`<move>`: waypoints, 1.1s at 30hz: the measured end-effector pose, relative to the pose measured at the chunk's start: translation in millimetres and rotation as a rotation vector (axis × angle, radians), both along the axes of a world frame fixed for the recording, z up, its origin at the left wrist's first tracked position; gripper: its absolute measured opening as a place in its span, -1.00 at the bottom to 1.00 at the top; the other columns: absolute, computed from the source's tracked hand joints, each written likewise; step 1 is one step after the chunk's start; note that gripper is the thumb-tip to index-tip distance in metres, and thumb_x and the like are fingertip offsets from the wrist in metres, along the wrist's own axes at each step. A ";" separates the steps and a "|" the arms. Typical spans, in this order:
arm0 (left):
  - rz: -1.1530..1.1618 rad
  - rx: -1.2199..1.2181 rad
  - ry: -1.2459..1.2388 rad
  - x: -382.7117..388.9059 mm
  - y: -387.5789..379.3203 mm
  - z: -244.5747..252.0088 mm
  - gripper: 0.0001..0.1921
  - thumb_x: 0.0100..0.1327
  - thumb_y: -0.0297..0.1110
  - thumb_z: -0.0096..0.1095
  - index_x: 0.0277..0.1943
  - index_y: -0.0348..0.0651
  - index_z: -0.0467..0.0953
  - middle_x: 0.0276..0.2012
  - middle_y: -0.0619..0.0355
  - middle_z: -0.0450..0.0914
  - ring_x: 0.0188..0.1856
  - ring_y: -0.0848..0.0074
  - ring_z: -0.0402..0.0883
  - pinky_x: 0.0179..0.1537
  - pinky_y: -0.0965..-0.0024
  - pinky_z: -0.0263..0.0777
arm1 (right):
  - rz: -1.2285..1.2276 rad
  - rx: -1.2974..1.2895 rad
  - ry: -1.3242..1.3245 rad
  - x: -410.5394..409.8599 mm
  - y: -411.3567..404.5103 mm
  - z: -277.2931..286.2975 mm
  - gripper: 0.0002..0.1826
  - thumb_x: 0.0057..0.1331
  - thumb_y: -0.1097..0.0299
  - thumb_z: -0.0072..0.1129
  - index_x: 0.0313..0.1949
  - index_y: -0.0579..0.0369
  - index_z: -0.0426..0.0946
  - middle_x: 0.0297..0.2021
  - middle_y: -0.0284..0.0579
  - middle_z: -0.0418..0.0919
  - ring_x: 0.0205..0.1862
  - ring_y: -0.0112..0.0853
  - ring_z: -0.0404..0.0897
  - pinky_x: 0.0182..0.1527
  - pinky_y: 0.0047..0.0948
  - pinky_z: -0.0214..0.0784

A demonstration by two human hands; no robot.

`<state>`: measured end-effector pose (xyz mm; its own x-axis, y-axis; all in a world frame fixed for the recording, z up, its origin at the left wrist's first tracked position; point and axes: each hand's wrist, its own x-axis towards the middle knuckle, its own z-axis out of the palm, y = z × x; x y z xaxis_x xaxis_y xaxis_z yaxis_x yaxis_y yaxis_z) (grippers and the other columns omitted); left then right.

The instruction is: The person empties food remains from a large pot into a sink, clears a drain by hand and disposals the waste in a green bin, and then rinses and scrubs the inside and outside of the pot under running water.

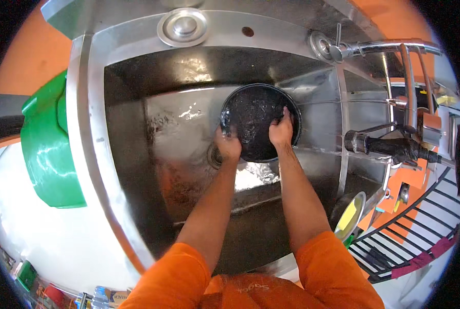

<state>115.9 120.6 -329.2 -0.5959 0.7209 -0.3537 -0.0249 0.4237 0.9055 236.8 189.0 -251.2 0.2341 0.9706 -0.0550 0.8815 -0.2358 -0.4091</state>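
Both hands grip a round black pan (255, 112) inside a deep stainless steel sink (137, 216). My left hand (228, 145) is at the pan's lower left edge, slightly blurred. At its right side, my right hand (282, 127) has the thumb laid over the inner wall and the fingers hidden below. The pan's dark inside glistens with water. Thin streams cross from the right toward the pan, level with a black-handled sprayer (384, 147). Close to my left hand, a round drain (215, 155) shows in the sink floor.
A steel drain strainer (183, 27) sits on the back ledge. Chrome tap pipework (384, 47) runs along the right. A steel bowl with a yellow sponge (347, 218) stands at lower right, near a black rack (403, 228). A green plastic bin (50, 146) is outside the left rim.
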 end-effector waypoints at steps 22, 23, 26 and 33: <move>0.145 -0.017 0.000 38.7 5.0 -5.5 -0.48 0.24 -0.24 0.21 0.10 -0.50 0.32 -0.15 -0.31 0.54 -0.08 -0.02 0.55 0.00 0.13 0.34 | 0.534 -0.180 -0.324 18.0 -1.0 -31.2 -0.36 0.00 0.53 0.14 0.12 0.44 0.22 0.16 0.25 0.20 0.17 0.09 0.23 0.25 -0.12 0.14; 0.104 -0.144 -0.161 37.2 5.3 -4.7 -0.48 0.23 -0.25 0.21 0.09 -0.53 0.32 -0.19 -0.33 0.54 -0.11 -0.04 0.55 -0.01 0.12 0.34 | 0.508 -0.169 -0.279 18.9 0.1 -31.3 -0.34 -0.01 0.53 0.15 0.13 0.46 0.21 0.17 0.26 0.19 0.17 0.10 0.23 0.26 -0.11 0.12; 0.035 -0.268 -0.311 32.5 4.1 -3.3 -0.47 0.22 -0.27 0.22 0.08 -0.57 0.31 -0.23 -0.36 0.55 -0.13 -0.07 0.56 -0.03 0.10 0.35 | 0.383 0.202 -0.296 19.4 8.1 -29.7 -0.29 -0.02 0.53 0.16 0.16 0.48 0.16 0.18 0.29 0.19 0.21 0.10 0.20 0.30 -0.13 0.04; 0.074 -0.174 -0.109 49.7 7.3 -17.0 -0.48 0.17 -0.32 0.25 0.10 -0.49 0.34 -0.09 -0.34 0.52 -0.02 -0.09 0.51 0.02 0.11 0.34 | 0.622 -0.430 -0.382 11.5 10.7 -23.1 -0.26 -0.02 0.50 0.15 0.18 0.48 0.13 0.18 0.33 0.18 0.24 0.15 0.15 0.31 -0.09 0.02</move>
